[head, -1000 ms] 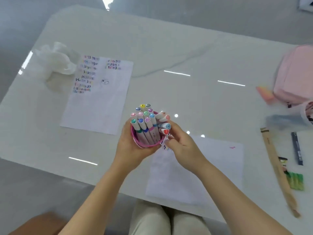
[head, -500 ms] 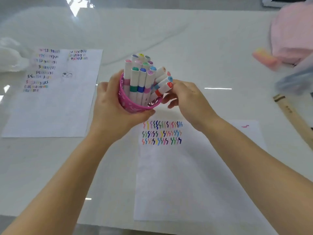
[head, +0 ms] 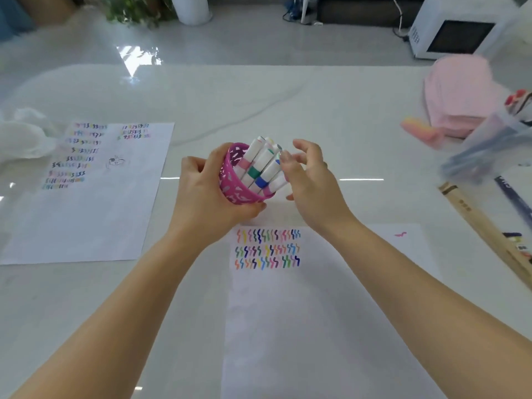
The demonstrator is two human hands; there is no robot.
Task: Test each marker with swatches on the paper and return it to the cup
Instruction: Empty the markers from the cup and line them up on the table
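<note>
A left hand (head: 205, 194) is gripping a pink openwork cup (head: 236, 180), tilting it to the right above a glossy white table (head: 331, 110). White markers (head: 263, 165) with coloured bands are leaning out of it; their far ends are hiding behind the right hand (head: 309, 180), which is hovering at them with fingers spread and loosely curled, clasping nothing visible. Just below is lying a paper (head: 316, 326) bearing three rows of coloured squiggles. Another swatched sheet (head: 86, 211) is lying to the left. At the right edge, a blurred clear container (head: 486, 145) is partly cut off.
</note>
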